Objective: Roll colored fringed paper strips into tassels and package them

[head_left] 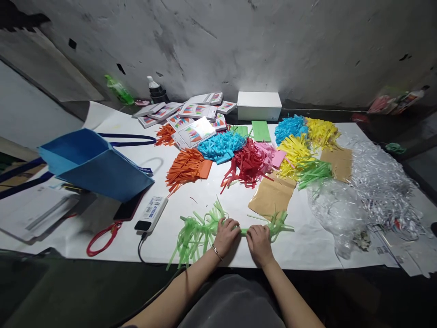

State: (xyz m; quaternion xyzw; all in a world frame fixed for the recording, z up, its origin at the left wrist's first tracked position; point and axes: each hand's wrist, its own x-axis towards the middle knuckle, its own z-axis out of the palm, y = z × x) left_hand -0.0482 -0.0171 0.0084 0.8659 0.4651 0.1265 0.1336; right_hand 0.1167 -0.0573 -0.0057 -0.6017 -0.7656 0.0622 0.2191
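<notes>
A light green tissue paper tassel (pixel 194 234) lies along the front of the white-covered table, its cut strips fanning out to the left and right. My left hand (pixel 226 236) is closed around its middle part. Just to the right, my right hand (pixel 259 243) grips the same tassel, with a short rolled green stretch showing between both hands. Its right strips rest by a brown paper piece (pixel 273 193). Behind my hands lie a red tissue fringe (pixel 247 164), an orange fringe (pixel 186 168) and a blue fringe (pixel 221 146).
A blue bag (pixel 99 168) lies tilted at left, near a power bank (pixel 155 212) with a cable and a red cord loop (pixel 99 243). Printed packets (pixel 198 111) and a white box (pixel 259 105) stand at the back. Clear plastic wrap (pixel 336 212) and silvery strips (pixel 382 182) cover the right.
</notes>
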